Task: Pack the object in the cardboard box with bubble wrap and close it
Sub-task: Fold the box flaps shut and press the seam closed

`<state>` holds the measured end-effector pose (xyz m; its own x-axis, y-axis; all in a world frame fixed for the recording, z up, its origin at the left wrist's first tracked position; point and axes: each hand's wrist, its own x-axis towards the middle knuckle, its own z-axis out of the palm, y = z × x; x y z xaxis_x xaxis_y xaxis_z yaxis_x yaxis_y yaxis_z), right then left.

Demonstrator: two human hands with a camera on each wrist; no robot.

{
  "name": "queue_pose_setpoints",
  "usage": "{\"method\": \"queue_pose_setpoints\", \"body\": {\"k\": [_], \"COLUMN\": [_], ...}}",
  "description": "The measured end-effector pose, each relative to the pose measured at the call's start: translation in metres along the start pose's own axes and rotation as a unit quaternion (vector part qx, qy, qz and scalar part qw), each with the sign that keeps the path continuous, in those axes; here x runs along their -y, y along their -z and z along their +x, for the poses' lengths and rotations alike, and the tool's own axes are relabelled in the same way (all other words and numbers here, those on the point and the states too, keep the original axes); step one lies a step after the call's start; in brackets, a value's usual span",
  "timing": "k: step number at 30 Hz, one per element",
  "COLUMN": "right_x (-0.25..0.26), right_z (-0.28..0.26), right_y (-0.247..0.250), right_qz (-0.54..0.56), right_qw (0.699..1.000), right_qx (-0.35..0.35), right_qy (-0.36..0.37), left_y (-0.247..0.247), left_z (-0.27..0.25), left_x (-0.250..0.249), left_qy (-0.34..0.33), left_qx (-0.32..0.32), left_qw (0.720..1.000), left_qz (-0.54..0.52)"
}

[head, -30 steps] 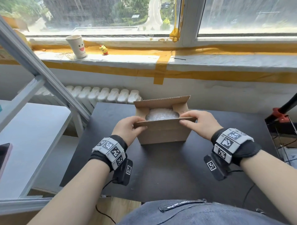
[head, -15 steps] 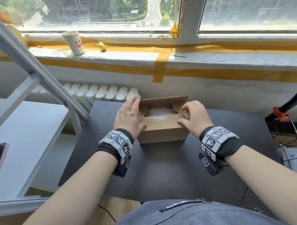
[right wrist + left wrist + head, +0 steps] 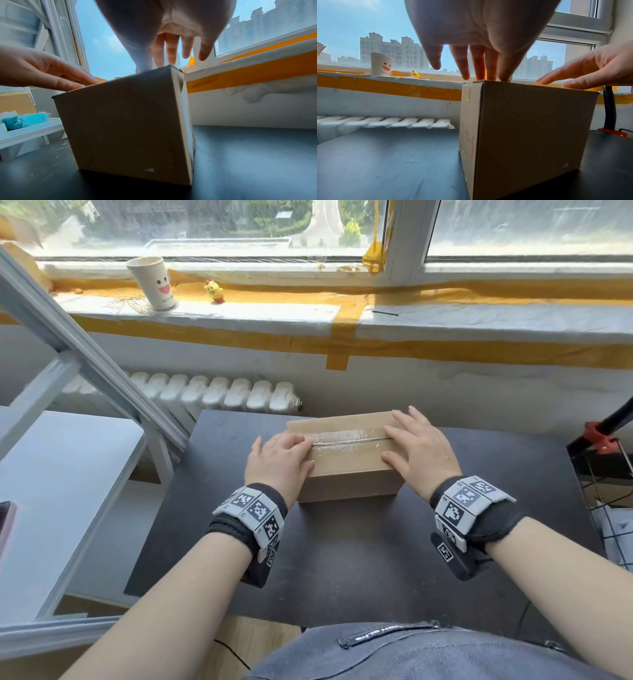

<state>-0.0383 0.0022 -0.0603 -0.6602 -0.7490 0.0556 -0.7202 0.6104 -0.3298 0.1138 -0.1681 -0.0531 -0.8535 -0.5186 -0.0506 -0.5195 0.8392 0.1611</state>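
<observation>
On the dark surface (image 3: 342,559) in front of you sits the cardboard box (image 3: 346,470), its top flaps down. Your left hand (image 3: 279,463) and right hand (image 3: 423,450) press flat, fingers straight, on its two ends.

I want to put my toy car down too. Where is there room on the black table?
The black table is bare in front of the brown cardboard box, between both wrists, and left of the left hand. The box top is crowded: the right hand presses there too.
</observation>
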Motion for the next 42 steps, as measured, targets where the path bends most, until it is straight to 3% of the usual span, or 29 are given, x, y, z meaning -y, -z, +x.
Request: {"method": "queue_pose_setpoints", "body": {"k": [5, 9, 12, 20, 26, 29, 34, 42], "right_x": [0.000, 0.000, 0.000, 0.002, -0.004, -0.006, -0.015, -0.028], "right_z": [-0.005, -0.004, -0.005, -0.012, -0.014, -0.015, -0.018, -0.013], "right_y": [0.001, 0.002, -0.002, -0.008, -0.010, -0.005, 0.000, 0.006], "right_qz": [0.076, 0.262, 0.310, 0.238, 0.260, 0.254, 0.213, 0.220], "right_qw": [0.992, 0.941, 0.915, 0.945, 0.935, 0.940, 0.954, 0.944], "right_qx": [0.026, 0.026, 0.005, -0.033, -0.068, -0.079, -0.054, -0.039], "right_qy": [-0.093, -0.212, -0.257, -0.223, -0.233, -0.214, -0.207, -0.243], "left_y": [-0.007, -0.010, -0.011, -0.009, -0.009, -0.007, -0.006, -0.010], "left_z": [-0.004, -0.003, -0.002, 0.005, 0.014, 0.015, 0.024, 0.039], "left_x": [0.001, 0.002, 0.003, -0.003, -0.012, -0.019, -0.032, -0.042], "left_qy": [-0.011, -0.025, -0.025, -0.031, -0.042, -0.007, 0.004, -0.013], "left_qx": [-0.005, 0.022, 0.042, 0.062, 0.072, 0.089, 0.127, 0.125], "left_qw": [1.000, 0.999, 0.998, 0.996, 0.995, 0.993, 0.990, 0.991], "left_qz": [0.009, -0.032, -0.046, -0.055, -0.061, -0.074, -0.060, -0.055]}}
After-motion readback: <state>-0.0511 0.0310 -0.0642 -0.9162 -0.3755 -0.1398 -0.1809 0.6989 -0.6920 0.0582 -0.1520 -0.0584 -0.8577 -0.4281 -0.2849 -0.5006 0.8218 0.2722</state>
